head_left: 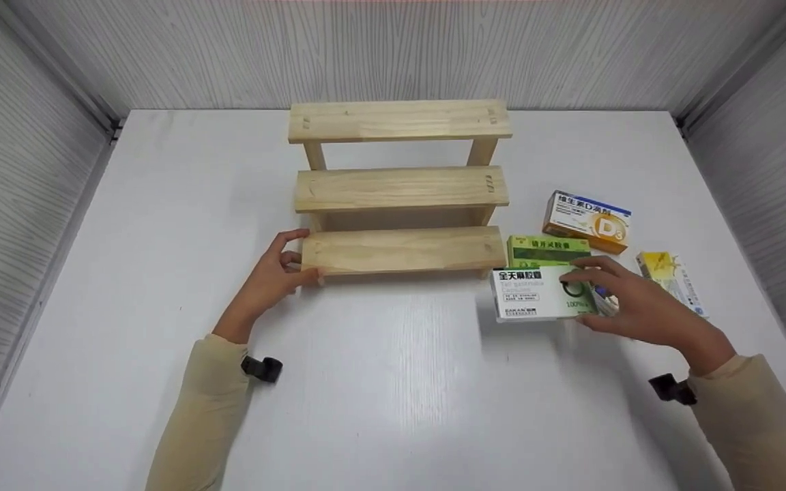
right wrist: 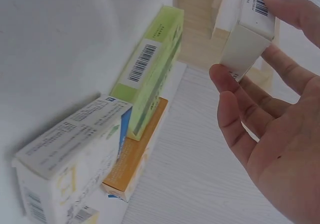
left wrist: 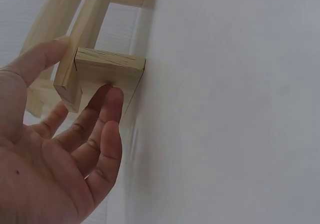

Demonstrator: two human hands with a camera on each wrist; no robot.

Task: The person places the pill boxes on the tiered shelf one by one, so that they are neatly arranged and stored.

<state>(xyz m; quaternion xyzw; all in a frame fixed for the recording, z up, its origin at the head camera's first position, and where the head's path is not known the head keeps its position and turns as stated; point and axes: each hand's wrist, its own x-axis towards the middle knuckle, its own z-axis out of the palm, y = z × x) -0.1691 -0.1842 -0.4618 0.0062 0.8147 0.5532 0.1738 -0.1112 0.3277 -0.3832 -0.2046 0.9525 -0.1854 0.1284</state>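
Note:
A three-step wooden rack (head_left: 400, 252) stands on the white table. My left hand (head_left: 256, 288) grips the left end of its lowest step; in the left wrist view, that hand (left wrist: 55, 159) has its thumb on the board (left wrist: 90, 29) and fingertips against the end support. Between thumb and fingers, my right hand (head_left: 649, 312) holds a white box (head_left: 526, 296) with a green ring print, raised near the rack's right front corner. The right wrist view has this hand (right wrist: 290, 134) pinching the box (right wrist: 245, 44) at its end. A green box (head_left: 546, 247) is partly hidden behind it.
Right of the rack lie an orange-and-white D3 box (head_left: 587, 221) and a yellow-and-white box (head_left: 673, 279). Another white box (right wrist: 75, 154) with blue edging stands beside the green box in the right wrist view. Grey wood-patterned walls (head_left: 393, 54) surround the table.

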